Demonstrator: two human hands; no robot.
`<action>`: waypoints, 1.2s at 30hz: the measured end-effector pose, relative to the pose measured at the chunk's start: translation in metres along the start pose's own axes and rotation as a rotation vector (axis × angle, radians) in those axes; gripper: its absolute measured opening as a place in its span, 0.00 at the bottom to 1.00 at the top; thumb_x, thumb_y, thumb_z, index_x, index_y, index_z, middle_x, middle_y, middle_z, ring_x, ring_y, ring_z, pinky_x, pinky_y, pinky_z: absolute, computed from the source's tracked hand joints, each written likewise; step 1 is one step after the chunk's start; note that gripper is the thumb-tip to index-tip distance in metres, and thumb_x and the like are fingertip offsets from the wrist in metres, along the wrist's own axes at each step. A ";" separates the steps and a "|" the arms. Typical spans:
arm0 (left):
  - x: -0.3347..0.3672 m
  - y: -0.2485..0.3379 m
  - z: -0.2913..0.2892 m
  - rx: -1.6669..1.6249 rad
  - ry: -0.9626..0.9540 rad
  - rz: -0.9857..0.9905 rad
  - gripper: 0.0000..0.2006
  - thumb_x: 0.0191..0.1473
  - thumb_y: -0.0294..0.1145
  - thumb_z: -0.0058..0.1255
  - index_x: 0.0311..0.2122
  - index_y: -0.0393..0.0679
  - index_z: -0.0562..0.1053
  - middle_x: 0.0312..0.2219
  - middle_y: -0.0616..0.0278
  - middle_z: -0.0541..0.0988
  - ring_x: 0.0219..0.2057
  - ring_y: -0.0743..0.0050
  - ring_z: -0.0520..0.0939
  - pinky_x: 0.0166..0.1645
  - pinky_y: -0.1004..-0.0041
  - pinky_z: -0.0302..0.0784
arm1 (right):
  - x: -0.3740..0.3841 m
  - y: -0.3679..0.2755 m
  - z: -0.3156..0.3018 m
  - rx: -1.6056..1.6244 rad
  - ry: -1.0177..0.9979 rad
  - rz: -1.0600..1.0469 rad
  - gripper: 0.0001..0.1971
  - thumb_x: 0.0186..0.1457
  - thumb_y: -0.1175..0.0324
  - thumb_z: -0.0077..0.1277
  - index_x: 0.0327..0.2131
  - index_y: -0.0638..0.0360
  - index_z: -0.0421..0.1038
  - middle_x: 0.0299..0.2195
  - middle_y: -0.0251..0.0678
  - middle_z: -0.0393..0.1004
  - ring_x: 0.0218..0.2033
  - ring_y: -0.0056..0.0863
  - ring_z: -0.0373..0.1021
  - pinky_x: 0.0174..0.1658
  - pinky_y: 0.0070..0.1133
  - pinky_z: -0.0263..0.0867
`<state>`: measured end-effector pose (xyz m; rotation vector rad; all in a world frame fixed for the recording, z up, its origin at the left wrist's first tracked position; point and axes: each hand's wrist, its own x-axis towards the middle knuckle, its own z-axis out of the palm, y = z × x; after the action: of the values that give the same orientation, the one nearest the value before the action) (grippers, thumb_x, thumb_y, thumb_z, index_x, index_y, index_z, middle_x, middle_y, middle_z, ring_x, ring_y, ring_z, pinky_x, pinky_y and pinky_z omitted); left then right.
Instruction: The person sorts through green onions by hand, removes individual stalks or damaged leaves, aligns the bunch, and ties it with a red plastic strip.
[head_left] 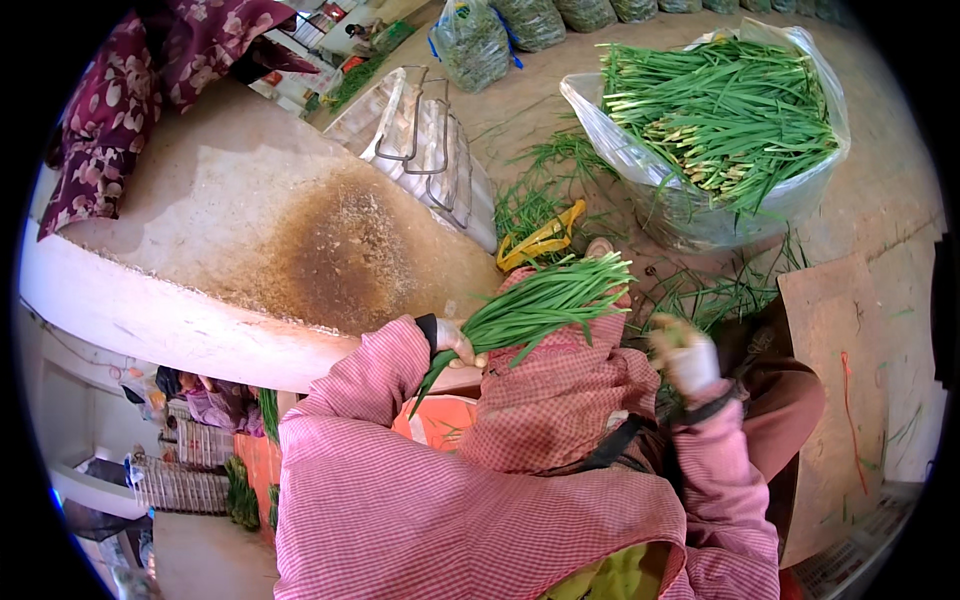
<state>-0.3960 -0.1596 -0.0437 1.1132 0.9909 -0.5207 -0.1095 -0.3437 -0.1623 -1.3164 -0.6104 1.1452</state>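
A bunch of long green garlic chives (548, 305) lies slantwise over my lap, its pale cut ends toward the upper right. My left hand (458, 343) is closed round the leafy lower part of it, beside the slab's edge. To the right, my right hand (688, 358) is raised over my leg, apart from the bunch. It has a whitish covering, and its fingers are smeared by motion, so whether they hold anything is unclear. Loose green leaves (712, 290) lie on the ground beyond that hand.
A pale slab (200, 220) with a brown stain stands at left. Beyond are a white crate-like frame (425, 140), a yellow strap (545, 235), a clear bag (665, 215) heaped with chives, and several filled bags (530, 20). A brown board (830, 400) lies right.
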 end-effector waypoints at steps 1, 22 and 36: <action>0.004 -0.002 -0.002 -0.005 -0.017 0.040 0.13 0.36 0.15 0.47 0.32 0.38 0.67 0.25 0.59 0.72 0.16 0.77 0.68 0.20 0.79 0.63 | 0.004 0.010 0.031 -0.014 -0.091 0.056 0.11 0.48 0.68 0.49 0.35 0.63 0.67 0.20 0.31 0.69 0.13 0.15 0.60 0.15 0.12 0.55; -0.013 0.100 0.061 1.211 0.817 0.586 0.20 0.38 0.29 0.52 0.42 0.48 0.68 0.25 0.62 0.75 0.27 0.68 0.76 0.30 0.71 0.70 | 0.089 0.000 0.055 1.263 -0.313 0.089 0.20 0.57 0.59 0.30 0.50 0.59 0.54 0.51 0.39 0.56 0.49 0.33 0.58 0.49 0.30 0.57; 0.013 -0.091 0.162 1.510 0.693 0.432 0.30 0.41 0.33 0.45 0.52 0.38 0.56 0.39 0.55 0.70 0.38 0.59 0.72 0.39 0.66 0.68 | 0.028 0.086 0.059 1.632 -0.997 0.118 0.39 0.50 0.38 0.26 0.56 0.60 0.39 0.48 0.44 0.59 0.54 0.37 0.49 0.56 0.35 0.46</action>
<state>-0.3964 -0.3410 -0.0836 2.9268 0.7840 -0.4990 -0.1764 -0.3051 -0.2381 0.6716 -0.0806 1.7123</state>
